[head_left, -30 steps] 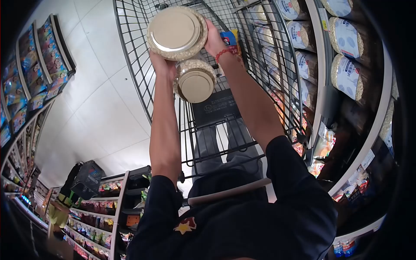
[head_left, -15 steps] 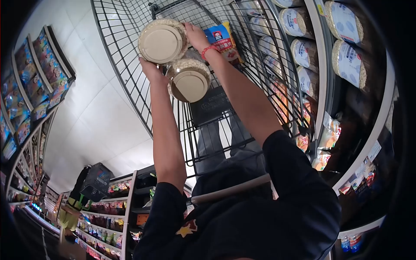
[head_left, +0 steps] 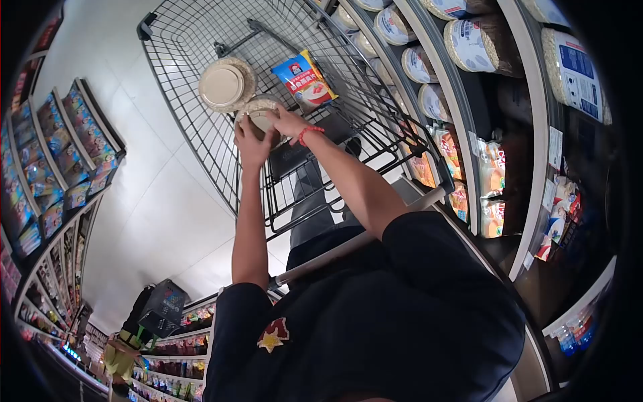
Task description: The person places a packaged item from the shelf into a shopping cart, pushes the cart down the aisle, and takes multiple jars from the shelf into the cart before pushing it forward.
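Inside the shopping cart are two clear tubs of oats with beige lids. The farther tub lies against the left wire side, free of my hands. On the nearer tub, my left hand has its fingers spread over the lid's near left part. My right hand, with a red bracelet at the wrist, reaches over the lid's right side, fingers apart. Both hands partly hide this lid. A blue, red and yellow bag of oatmeal lies to the right of the tubs.
Shelves of oat tubs and packaged food run close along the cart's right side. A display of blue packets stands left across the aisle. A person in a yellow-green top is at lower left beside a dark basket.
Both hands have let go of the farther tub and moved back onto the nearer one. The view has shifted, showing more of the right-hand shelves.
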Motion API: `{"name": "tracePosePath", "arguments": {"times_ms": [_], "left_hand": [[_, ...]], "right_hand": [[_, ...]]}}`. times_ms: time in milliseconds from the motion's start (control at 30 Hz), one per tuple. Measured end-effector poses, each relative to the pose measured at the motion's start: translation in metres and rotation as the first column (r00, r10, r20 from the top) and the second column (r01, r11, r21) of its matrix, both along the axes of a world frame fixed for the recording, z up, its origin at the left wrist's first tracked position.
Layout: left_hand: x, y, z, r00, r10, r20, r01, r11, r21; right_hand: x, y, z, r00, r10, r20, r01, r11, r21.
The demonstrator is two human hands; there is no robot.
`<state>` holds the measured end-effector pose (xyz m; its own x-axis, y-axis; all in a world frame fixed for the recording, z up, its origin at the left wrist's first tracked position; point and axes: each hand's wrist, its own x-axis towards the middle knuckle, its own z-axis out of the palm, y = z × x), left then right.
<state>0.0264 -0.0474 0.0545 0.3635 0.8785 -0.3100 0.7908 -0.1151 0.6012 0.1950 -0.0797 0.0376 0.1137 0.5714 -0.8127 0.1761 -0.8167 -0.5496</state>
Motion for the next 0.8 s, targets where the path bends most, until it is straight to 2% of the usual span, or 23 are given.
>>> {"name": "tracePosePath", "arguments": {"times_ms": [100, 167, 233, 300, 367, 433, 600, 667, 800], "left_hand": [[0.018, -0.015, 0.038, 0.982, -0.009, -0.188, -0.003, 0.998, -0.064], [0.019, -0.014, 0.039, 0.973, -0.037, -0.228, 0.032, 0.999, -0.024], [0.027, -0.012, 0.042, 0.964, -0.063, -0.258, 0.067, 0.998, 0.005], [0.028, -0.011, 0.050, 0.913, -0.214, -0.347, 0.219, 0.975, -0.026], [0.027, -0.012, 0.045, 0.929, -0.186, -0.320, 0.194, 0.981, -0.008], [0.026, -0.010, 0.044, 0.892, -0.214, -0.398, 0.223, 0.974, -0.024], [0.004, -0.005, 0.051, 0.885, -0.249, -0.395, 0.249, 0.967, -0.051], [-0.008, 0.001, 0.054, 0.847, -0.321, -0.423, 0.326, 0.943, -0.064], [-0.006, -0.003, 0.052, 0.851, -0.326, -0.413, 0.328, 0.942, -0.068]], "right_hand": [[-0.004, -0.009, 0.003, 0.999, -0.001, -0.032, 0.001, 1.000, 0.025], [-0.001, -0.014, 0.013, 0.997, 0.081, 0.015, -0.082, 0.992, 0.101], [0.005, -0.017, 0.014, 0.994, 0.105, 0.012, -0.105, 0.994, 0.037], [0.002, -0.020, 0.009, 0.991, 0.128, 0.030, -0.129, 0.990, 0.050], [0.001, -0.022, 0.016, 0.990, 0.140, 0.024, -0.141, 0.989, 0.034], [0.000, -0.022, 0.020, 0.982, 0.174, 0.068, -0.178, 0.982, 0.062], [-0.009, -0.032, 0.017, 0.969, 0.247, 0.011, -0.247, 0.967, 0.065], [-0.016, -0.036, 0.009, 0.952, 0.304, 0.037, -0.306, 0.940, 0.154], [-0.013, -0.039, 0.009, 0.934, 0.342, 0.103, -0.354, 0.923, 0.152]]}}
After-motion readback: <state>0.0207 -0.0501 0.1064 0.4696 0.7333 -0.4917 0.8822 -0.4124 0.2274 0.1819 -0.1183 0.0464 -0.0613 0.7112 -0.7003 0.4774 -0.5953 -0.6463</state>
